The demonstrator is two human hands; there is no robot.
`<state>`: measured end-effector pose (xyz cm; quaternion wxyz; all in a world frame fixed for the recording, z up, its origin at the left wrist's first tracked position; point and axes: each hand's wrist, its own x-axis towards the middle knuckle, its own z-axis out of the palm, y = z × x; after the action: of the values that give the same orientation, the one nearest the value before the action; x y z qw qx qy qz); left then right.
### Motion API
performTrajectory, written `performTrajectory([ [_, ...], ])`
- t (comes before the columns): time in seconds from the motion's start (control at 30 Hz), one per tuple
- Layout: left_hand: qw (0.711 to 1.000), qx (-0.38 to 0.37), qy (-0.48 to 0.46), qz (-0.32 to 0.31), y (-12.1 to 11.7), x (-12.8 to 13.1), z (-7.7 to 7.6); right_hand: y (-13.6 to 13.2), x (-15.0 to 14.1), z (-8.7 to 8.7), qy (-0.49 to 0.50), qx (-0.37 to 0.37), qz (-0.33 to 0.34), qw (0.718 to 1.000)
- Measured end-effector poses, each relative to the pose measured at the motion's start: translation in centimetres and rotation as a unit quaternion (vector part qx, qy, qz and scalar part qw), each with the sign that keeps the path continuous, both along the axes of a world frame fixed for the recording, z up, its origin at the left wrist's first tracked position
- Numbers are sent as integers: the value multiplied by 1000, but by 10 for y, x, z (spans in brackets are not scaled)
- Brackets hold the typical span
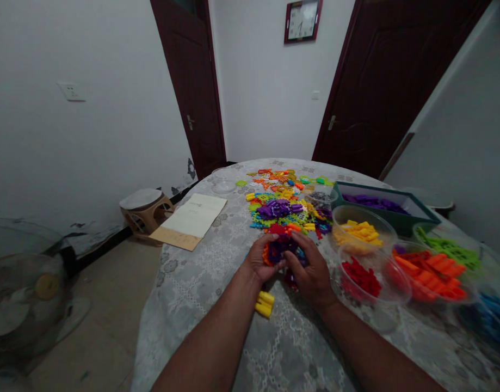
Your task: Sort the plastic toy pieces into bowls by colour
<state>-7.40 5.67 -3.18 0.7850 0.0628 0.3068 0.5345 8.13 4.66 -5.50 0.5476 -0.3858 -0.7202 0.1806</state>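
Note:
My left hand [260, 260] and my right hand [312, 270] meet over the table, both curled around a small cluster of joined plastic pieces [279, 250], purple with orange and red. Just beyond them lies a heap of mixed coloured plastic pieces [284, 204]. Two yellow pieces [265, 304] lie on the lace tablecloth [201, 283] below my left wrist.
To the right stand clear bowls of yellow pieces [360, 231], red pieces [362, 277], orange pieces [431, 269] and green pieces [449, 249], and a dark green box of purple pieces [374, 204]. Papers [195, 218] lie at the table's left edge. A stool [146, 209] and fan [25, 288] stand on the floor.

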Motion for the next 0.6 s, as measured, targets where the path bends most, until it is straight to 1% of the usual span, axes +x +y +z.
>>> performTrajectory([
  [0.07, 1000, 6, -10, -15, 0, -3, 2, 0, 1, -1, 50, -51, -5, 997],
  [0.13, 999, 9, -14, -29, 1, -5, 2, 1, 3, -2, 104, -108, -14, 989],
  [0.27, 999, 6, -21, -32, 2, -8, 1, 4, 5, -3, 175, -204, -12, 963],
  [0.33, 999, 11, -27, -37, 3, -10, 2, 4, 3, -3, 201, -243, 1, 949],
  [0.4, 998, 17, -34, -47, 4, -12, 3, 3, 1, -2, 229, -271, 23, 935],
  [0.47, 998, 18, -40, -51, 4, -15, 4, 3, -1, -2, 253, -282, 32, 925],
  [0.6, 999, 5, -34, -37, 7, -18, 3, 3, -1, 0, 277, -286, -8, 917],
])
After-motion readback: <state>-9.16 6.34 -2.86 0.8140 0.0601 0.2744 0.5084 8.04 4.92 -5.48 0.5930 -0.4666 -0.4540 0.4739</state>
